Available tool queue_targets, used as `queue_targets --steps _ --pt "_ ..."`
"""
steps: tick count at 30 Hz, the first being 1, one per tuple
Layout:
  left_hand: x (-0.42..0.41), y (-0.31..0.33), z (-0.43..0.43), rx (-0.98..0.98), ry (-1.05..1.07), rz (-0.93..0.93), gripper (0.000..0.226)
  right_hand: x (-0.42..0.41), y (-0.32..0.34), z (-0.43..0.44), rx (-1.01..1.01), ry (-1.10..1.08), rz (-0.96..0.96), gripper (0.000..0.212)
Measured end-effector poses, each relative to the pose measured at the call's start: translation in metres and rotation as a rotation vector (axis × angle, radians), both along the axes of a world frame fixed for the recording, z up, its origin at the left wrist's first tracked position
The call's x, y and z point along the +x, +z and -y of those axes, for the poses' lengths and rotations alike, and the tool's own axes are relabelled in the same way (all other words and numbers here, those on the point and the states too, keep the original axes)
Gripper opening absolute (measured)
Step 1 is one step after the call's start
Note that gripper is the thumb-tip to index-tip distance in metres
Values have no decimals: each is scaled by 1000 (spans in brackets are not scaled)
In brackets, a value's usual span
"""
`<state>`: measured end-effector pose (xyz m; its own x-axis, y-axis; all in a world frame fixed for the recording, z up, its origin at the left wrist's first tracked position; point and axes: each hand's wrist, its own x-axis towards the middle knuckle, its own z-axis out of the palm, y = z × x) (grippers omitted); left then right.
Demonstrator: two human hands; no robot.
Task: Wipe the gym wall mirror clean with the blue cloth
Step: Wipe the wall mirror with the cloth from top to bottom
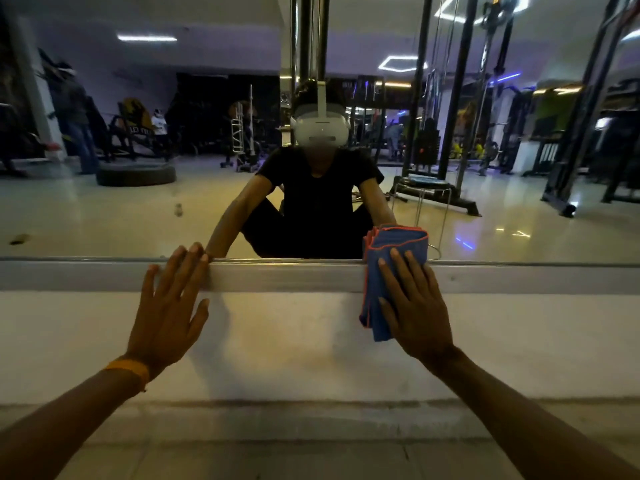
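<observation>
Gym wall mirror (pixel 207 81), lower edge — both hands flat.
It reflects a dim room of weight machines (pixel 571 133) and glossy floor (pixel 519 209); below run a pale metal strip (pixel 277 277) and white wall (pixel 277 341). The folded blue cloth (pixel 372 292), orange-hemmed, lies over the strip, pressed by the right hand (pixel 415 313) with straight fingers — the left hand (pixel 166 313) has its fingers spread, holding nothing.

Feed's up. My left forearm (pixel 69 414) and right forearm (pixel 540 414) both reach forward, angling in from the bottom corners. My left hand (pixel 166 306) is flat, palm forward, fingers straight and slightly spread, thumb out sideways. My right hand (pixel 415 306) is flat too, fingers straight and pointing up.
</observation>
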<state>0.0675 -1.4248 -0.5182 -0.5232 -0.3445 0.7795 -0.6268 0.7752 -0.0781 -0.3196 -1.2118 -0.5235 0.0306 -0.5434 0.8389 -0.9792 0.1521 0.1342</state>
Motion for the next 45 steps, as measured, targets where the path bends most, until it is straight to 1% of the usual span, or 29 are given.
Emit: queue_targets --steps 2,4,5,6,8,9,11,12,14,16,18,19,21,23,26,28,30,32,34,37,40,42,45 --pt "-5 -4 -2 14 -23 -33 76 9 -4 7 -36 -24 61 62" --pt "-3 -6 -4 50 -69 -46 76 41 -6 29 -85 -54 157 68" --pt "0 -6 -5 58 -92 -35 75 60 -4 42 -92 -45 155 69" --pt "5 -6 -5 57 -110 -12 75 80 -1 55 -75 -15 95 69" --pt "18 -3 0 48 -114 42 74 120 7 77 54 71 -132 69" --pt "24 1 3 56 -95 34 75 135 12 85 117 93 -225 74" --pt "29 9 9 86 -45 -47 76 146 21 87 180 69 -280 79" --pt "31 13 11 100 -40 -80 77 142 22 83 183 48 -278 76" --pt "29 17 13 107 -59 -102 78 113 22 63 182 0 -262 69" --pt "25 14 14 92 -63 -101 79 65 22 33 162 -26 -226 67" --pt "25 13 14 99 -70 -104 79 35 18 8 146 -45 -123 70" --pt "25 13 14 97 -67 -104 79 33 14 5 138 -57 -72 71" --pt "25 12 14 100 -62 -101 80 51 11 18 96 -53 12 70" --pt "24 10 13 117 -75 -106 80 91 13 43 73 -13 47 67" --pt "24 10 13 109 -78 -101 79 150 27 83 72 101 11 64" --pt "28 8 14 105 -83 -84 78 175 33 99 122 107 -33 63" --pt "29 3 14 105 -73 -67 77 173 34 102 146 91 -107 63" --pt "32 0 12 113 -89 -59 76 148 30 89 155 81 -143 64" --pt "34 0 13 117 -104 -58 75 118 25 66 151 37 -100 63" --pt "33 1 12 125 -117 -71 74 91 19 39 143 -24 28 61" --pt "29 -2 13 100 -103 -100 74 121 20 52 101 -56 115 63" --pt "25 -4 14 98 -90 -112 74 161 23 75 123 -16 51 68" --pt "22 -8 15 79 -63 -121 71 210 34 111 266 90 -197 86"
